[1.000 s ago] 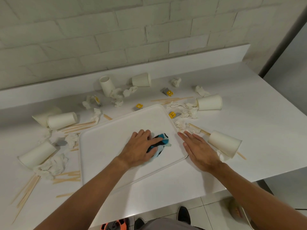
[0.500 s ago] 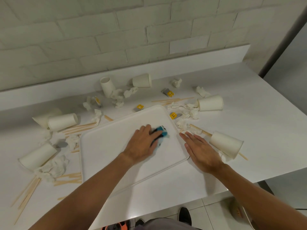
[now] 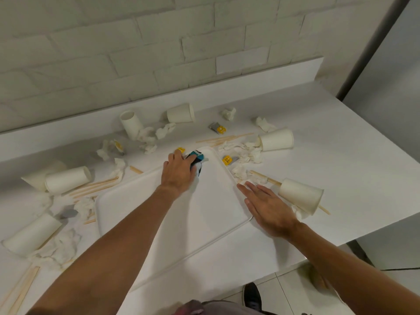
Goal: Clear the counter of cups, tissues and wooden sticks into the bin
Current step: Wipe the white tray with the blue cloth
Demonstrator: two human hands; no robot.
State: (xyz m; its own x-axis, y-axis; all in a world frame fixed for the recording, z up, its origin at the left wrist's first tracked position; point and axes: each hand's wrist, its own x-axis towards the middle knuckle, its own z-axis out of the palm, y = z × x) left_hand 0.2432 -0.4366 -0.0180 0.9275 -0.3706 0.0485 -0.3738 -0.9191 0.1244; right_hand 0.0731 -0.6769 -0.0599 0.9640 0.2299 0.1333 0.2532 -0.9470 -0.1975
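Two hands at a tray [image 3: 204, 214] on a littered counter [image 3: 341, 178].
The left hand [image 3: 179, 171] grips a cloth [image 3: 198, 158] at the tray's far corner; the right hand [image 3: 268, 208] lies flat beside it. Cups [image 3: 276, 139], tissues [image 3: 166, 130] and sticks [image 3: 223, 138] surround the tray.

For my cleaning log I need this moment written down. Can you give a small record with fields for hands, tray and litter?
left hand: holds a blue-and-white cloth on the far corner of the tray
right hand: flat, fingers straight, at the tray's right edge
tray: white, on the counter
cups: seven, around the tray, mostly on their sides
tissues: crumpled, scattered
wooden sticks: scattered on the counter
bin: not in view
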